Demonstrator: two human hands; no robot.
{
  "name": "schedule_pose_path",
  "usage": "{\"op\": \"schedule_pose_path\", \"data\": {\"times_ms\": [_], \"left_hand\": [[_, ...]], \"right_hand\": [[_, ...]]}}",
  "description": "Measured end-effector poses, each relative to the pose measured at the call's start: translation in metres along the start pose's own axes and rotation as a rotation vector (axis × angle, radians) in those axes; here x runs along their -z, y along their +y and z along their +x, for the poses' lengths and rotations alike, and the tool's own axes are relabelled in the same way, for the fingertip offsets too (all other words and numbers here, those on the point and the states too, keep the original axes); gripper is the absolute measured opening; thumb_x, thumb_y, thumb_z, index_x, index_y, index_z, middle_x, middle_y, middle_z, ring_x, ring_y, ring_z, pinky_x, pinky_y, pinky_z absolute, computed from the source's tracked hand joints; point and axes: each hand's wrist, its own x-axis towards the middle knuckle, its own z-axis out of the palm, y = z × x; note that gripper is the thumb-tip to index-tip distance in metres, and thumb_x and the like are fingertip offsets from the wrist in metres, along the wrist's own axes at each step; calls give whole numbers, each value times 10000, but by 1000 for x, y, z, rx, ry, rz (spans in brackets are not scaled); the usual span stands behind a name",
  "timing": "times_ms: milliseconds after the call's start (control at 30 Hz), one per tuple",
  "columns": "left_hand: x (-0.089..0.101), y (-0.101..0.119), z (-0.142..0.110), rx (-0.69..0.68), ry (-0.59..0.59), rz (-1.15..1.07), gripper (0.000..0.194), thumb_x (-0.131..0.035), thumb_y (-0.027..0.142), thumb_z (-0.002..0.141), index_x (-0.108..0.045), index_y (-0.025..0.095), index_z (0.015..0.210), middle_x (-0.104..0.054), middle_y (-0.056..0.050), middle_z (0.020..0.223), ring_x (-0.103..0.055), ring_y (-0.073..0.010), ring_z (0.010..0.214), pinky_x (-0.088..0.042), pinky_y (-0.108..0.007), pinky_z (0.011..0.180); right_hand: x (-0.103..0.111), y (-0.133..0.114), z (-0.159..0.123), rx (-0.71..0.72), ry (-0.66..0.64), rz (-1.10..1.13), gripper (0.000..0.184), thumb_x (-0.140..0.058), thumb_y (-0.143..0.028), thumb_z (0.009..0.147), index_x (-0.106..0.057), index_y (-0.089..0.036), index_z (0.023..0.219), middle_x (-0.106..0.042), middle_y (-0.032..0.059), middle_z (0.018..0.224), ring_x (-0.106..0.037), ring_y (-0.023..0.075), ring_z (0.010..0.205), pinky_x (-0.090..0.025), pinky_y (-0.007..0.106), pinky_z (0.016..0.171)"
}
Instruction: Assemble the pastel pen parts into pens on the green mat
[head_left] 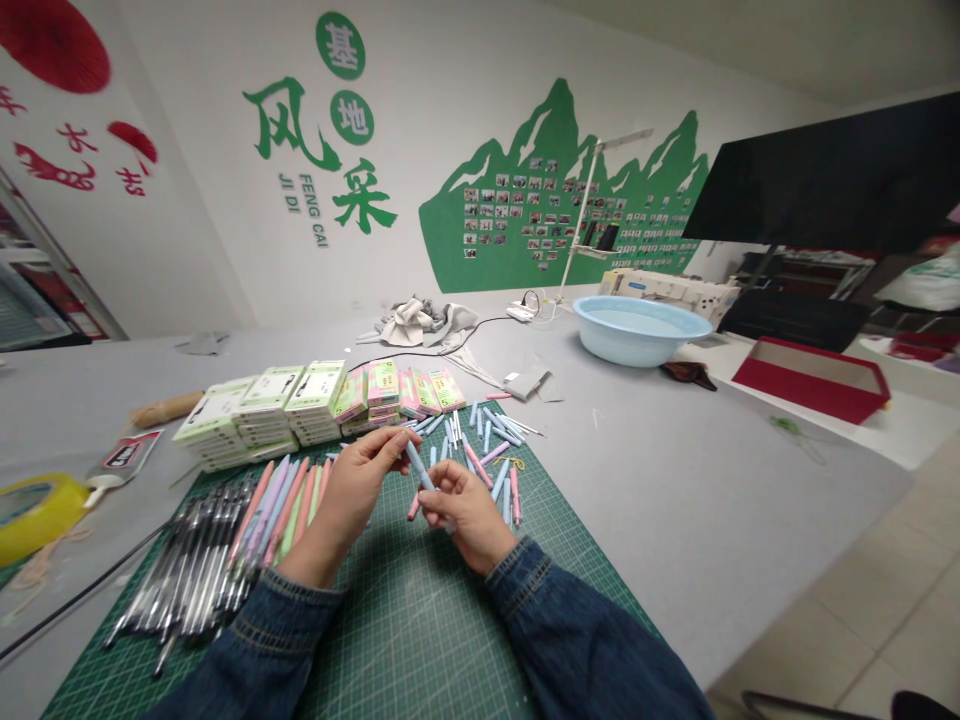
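Note:
A light blue pen barrel (418, 466) is held between my two hands, above a green cutting mat (450, 620). My left hand (367, 470) pinches its upper end, and my right hand (466, 508) grips the lower end. Whether it is a whole pen or only a part, I cannot tell. Just beyond my hands lie loose blue, pink and purple pen parts (487, 440) with thin white refills. Left of my left forearm, several pastel pens (274, 505) lie side by side next to a bundle of clear pens with black parts (191, 560).
Stacked white boxes (266, 395) and pink-green packets (382, 385) line the mat's far edge. Yellow tape (37, 515) lies at the left. Farther back are crumpled cloth (420, 322), a blue basin (637, 335), a sewing machine (675, 290) and a red box (810, 380).

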Motion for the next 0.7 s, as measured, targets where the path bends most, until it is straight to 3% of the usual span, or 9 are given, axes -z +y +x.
{"op": "schedule_pose_path", "data": {"times_ms": [233,467,700], "left_hand": [[3,0,0,-19,14,28,283,-605,415,793,-703,155,847,-653,-42,798,-554,-128,662,-463,-224,606],[2,-3,0,-13,28,-22,259,-615,396,789,-702,159,848,-648,-37,803,-543,-120,657,-458,-223,610],[2,-2,0,7,5,-44,267,-609,405,788,-696,159,843,-640,-41,787,-562,-138,683,-478,-237,621]], "right_hand": [[0,-1,0,-39,-97,-30,288,-613,-385,814,-648,-103,863,-628,23,643,-513,70,511,-355,195,518],[-2,-1,-1,-58,-123,30,357,-580,-455,825,-655,-108,857,-608,25,627,-489,74,516,-324,197,514],[-1,-2,-1,-66,-125,76,268,-594,-402,821,-601,-143,888,-627,25,630,-410,57,436,-235,193,442]]}}
